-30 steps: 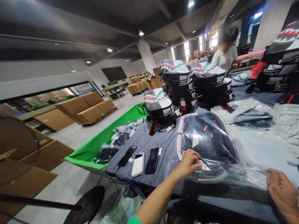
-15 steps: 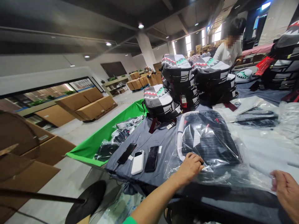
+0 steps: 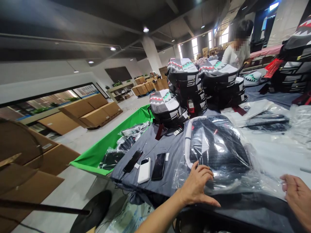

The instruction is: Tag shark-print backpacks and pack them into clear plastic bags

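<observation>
A dark backpack with a pale strap lies flat inside a clear plastic bag near the table's front edge. My left hand is over the bag's near left part, thumb and fingers spread wide, gripping nothing. At the right edge of the view, my right hand has thumb and fingertips pressed together on the bag's right end. The plastic is drawn out toward that hand.
Stacked backpacks stand behind, near a person. Two dark phones and a white power bank lie left on the grey cloth. A green-lined bin holds bagged items; plastic bags lie right.
My left hand has opened, its thumb swinging out away from the fingers toward the table edge. My right hand stays at the bag's right end with little movement.
</observation>
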A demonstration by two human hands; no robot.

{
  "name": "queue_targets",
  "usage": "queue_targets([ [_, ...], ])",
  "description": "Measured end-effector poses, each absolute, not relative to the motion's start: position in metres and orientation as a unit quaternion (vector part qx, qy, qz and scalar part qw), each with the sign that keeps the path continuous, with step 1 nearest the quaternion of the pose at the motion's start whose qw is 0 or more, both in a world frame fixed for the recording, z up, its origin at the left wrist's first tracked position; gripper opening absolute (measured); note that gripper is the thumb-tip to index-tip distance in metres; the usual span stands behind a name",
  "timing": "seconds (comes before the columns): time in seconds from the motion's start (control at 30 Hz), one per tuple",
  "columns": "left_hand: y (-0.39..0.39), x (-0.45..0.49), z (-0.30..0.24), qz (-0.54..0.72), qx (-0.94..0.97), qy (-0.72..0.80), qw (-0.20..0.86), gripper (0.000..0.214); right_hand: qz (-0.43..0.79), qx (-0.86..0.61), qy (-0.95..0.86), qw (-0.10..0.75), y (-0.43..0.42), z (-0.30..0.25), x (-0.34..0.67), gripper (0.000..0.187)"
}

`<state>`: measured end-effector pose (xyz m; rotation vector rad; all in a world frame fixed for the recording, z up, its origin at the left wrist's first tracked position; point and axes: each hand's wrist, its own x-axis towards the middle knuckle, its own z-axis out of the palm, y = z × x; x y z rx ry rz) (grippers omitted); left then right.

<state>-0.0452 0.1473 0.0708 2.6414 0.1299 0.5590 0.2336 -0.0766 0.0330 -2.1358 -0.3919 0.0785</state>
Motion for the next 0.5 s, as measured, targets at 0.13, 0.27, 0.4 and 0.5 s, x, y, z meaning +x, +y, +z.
queue_targets([
  [0.13,0.147,-0.048,0.058,0.245,0.955,0.069,0.155,0.01,0.027,-0.865,-0.171,0.47,-0.079,0.029,0.233,0.035],
  [0.27,0.152,-0.043,0.044,0.26,0.952,0.094,0.13,0.012,0.038,-0.86,-0.17,0.479,-0.081,0.032,0.227,0.032],
  [0.4,0.157,-0.034,0.05,0.223,0.949,0.14,0.174,0.015,0.002,-0.864,-0.161,0.477,-0.085,0.032,0.222,0.029],
  [0.5,0.165,-0.027,0.065,0.148,0.939,0.19,0.246,0.018,-0.013,-0.867,-0.173,0.466,-0.087,0.026,0.221,0.029],
])
